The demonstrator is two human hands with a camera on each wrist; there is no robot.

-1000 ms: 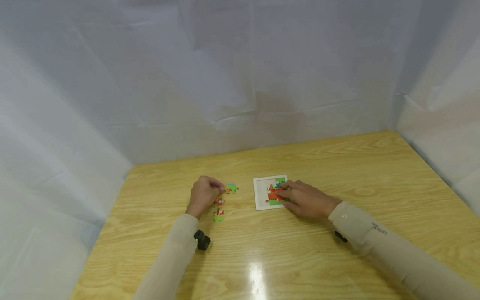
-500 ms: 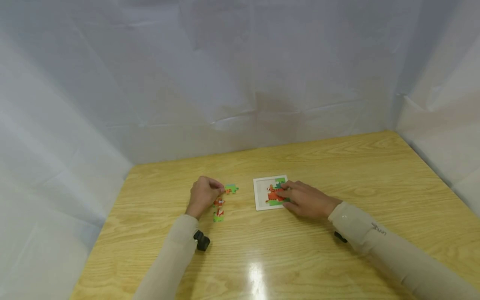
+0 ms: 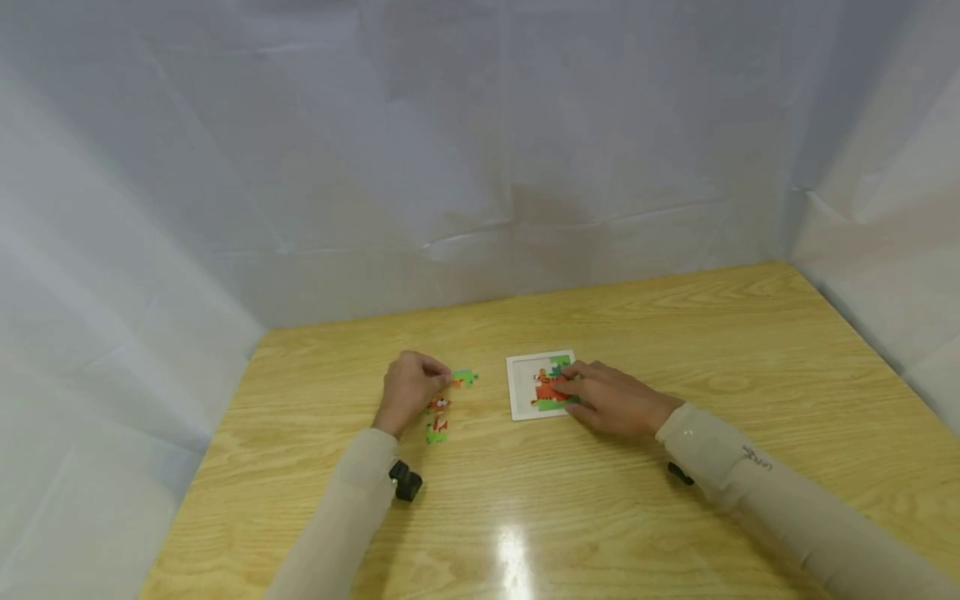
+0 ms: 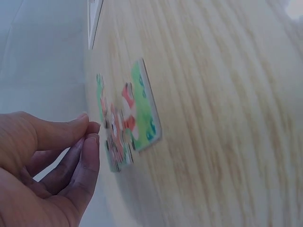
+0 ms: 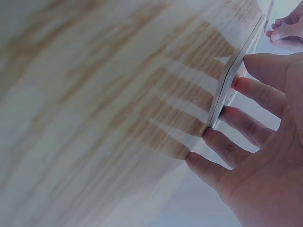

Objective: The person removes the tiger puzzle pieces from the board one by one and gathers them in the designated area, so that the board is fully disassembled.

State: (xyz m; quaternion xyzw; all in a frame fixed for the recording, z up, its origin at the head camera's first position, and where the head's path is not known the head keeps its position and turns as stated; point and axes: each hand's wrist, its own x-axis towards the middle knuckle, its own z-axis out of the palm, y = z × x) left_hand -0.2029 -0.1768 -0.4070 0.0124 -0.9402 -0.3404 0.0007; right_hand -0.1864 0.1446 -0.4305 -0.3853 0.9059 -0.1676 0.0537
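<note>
In the head view my left hand pinches the left end of a green and orange jigsaw piece between thumb and fingertips. Just below that hand, more jigsaw pieces with a red animal and green ground lie on the table; the left wrist view shows these pieces close up. My right hand rests its spread fingers on the right side of a white puzzle tray. Inside the tray, joined pieces show an orange striped animal on green. The fingers hide part of them.
The wooden table runs back to a white sheet that hangs behind it and along both sides. A black wrist camera sits on the left sleeve.
The pinched piece has shifted and tilted slightly, with less of its orange part showing. The right hand and the tray have not visibly moved.
</note>
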